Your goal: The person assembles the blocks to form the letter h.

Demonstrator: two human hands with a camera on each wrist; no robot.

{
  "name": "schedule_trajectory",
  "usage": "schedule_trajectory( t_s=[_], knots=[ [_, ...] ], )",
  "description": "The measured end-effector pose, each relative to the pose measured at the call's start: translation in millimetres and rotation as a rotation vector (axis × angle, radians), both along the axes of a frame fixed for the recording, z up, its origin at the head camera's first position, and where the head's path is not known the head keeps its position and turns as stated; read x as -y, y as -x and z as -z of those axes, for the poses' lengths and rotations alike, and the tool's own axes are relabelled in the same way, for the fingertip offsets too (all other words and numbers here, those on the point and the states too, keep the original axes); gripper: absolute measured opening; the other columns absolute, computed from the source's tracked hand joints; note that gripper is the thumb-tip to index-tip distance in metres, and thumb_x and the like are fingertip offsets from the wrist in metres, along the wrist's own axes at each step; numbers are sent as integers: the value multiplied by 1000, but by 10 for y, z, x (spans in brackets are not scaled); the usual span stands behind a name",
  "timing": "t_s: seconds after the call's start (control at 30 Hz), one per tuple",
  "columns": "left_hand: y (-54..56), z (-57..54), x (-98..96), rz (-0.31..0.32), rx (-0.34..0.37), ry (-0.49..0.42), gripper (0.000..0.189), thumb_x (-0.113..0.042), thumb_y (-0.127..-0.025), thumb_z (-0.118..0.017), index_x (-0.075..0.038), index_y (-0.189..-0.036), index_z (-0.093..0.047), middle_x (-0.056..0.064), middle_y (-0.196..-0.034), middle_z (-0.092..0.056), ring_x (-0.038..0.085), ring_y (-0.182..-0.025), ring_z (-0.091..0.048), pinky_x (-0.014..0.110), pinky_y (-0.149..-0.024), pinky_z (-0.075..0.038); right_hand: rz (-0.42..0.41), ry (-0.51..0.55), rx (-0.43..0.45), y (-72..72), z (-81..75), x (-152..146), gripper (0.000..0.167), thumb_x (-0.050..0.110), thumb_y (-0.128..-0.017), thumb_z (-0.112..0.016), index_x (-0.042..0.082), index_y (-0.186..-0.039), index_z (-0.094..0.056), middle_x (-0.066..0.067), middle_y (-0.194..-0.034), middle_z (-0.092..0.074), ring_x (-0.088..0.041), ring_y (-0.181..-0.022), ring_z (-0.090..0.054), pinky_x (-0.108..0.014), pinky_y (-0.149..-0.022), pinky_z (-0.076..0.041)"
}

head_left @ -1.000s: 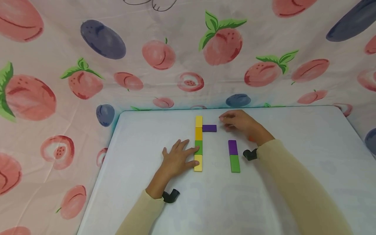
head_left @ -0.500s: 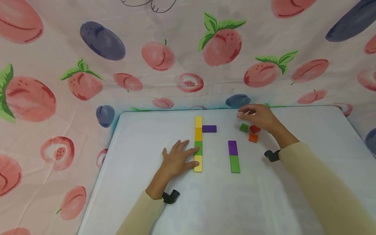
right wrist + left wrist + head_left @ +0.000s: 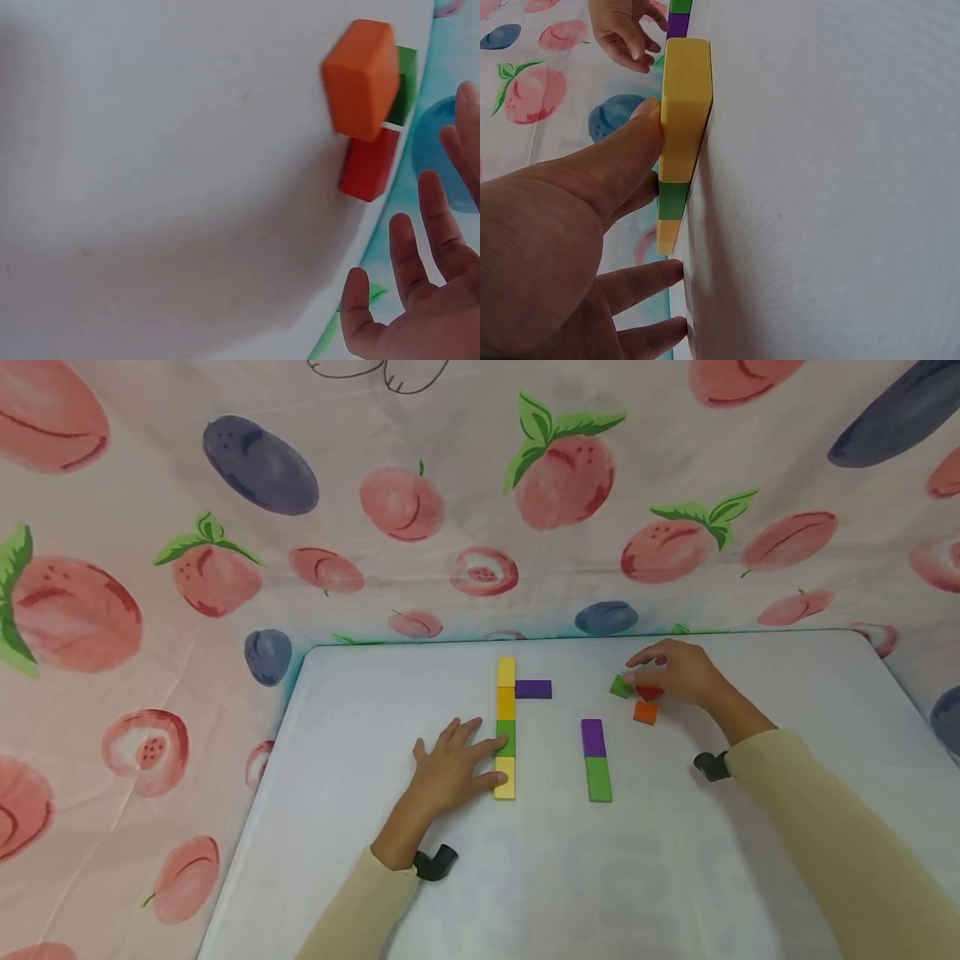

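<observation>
My left hand (image 3: 447,772) rests with spread fingers beside a straight column of blocks. Its thumb touches the nearest yellow block (image 3: 505,789) and a finger lies on the green block (image 3: 507,727) beyond it. Farther up stand an amber block (image 3: 506,702) and another yellow block (image 3: 507,672). A purple block (image 3: 534,689) juts rightward from the column's upper part. Above the loose pieces hovers my right hand (image 3: 682,672), fingers parted and holding nothing; its thumb tip is near a small green block (image 3: 619,686). It partly covers a red block (image 3: 651,693); an orange block (image 3: 361,79) lies close by.
Between the column and the loose blocks, a purple block (image 3: 593,737) and a green block (image 3: 599,778) lie end to end, slightly tilted. All lie on a white table (image 3: 480,877). A fruit-print cloth (image 3: 322,602) hangs behind its far edge and to the left.
My right hand has moved right, away from the purple block, to the loose green, red and orange blocks, then lowered toward the green one. The left hand stays in place.
</observation>
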State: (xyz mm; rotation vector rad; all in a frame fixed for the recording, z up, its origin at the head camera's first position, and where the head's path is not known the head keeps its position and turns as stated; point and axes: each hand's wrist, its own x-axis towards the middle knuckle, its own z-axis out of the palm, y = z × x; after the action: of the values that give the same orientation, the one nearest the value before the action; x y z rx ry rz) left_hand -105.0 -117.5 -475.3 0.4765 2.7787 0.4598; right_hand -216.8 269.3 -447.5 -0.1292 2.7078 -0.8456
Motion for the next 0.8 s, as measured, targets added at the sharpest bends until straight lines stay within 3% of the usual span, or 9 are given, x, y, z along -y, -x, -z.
schedule_trajectory(
  t_s=[0.2,0.37,0.8],
  knots=[
    [-5,-3,5,1,0,-12,60,-59,-92,-67,-43,-148,-51,4,-166,-34,37,-156,-23,85,-108,-15,-36,-30,-16,0,85,-11,43,42,-92,-75,11,-122,-74,-18,-128,-65,-39,-120,-50,-57,-99,-46],
    [-6,1,4,2,-2,-11,60,-59,-92,-67,-44,-148,-51,4,-166,-34,37,-156,-23,85,-108,-16,-55,-69,-25,18,159,-26,45,44,-92,-75,10,-121,-75,-18,-124,-65,-34,-111,-53,-50,-92,-47],
    [-3,8,9,0,1,-1,60,-60,-92,-66,-44,-148,-51,4,-167,-33,37,-156,-22,85,-108,-16,-48,-95,-3,10,189,-1,46,41,-92,-75,4,-120,-75,-20,-122,-64,-35,-112,-55,-52,-95,-49]
  ],
)
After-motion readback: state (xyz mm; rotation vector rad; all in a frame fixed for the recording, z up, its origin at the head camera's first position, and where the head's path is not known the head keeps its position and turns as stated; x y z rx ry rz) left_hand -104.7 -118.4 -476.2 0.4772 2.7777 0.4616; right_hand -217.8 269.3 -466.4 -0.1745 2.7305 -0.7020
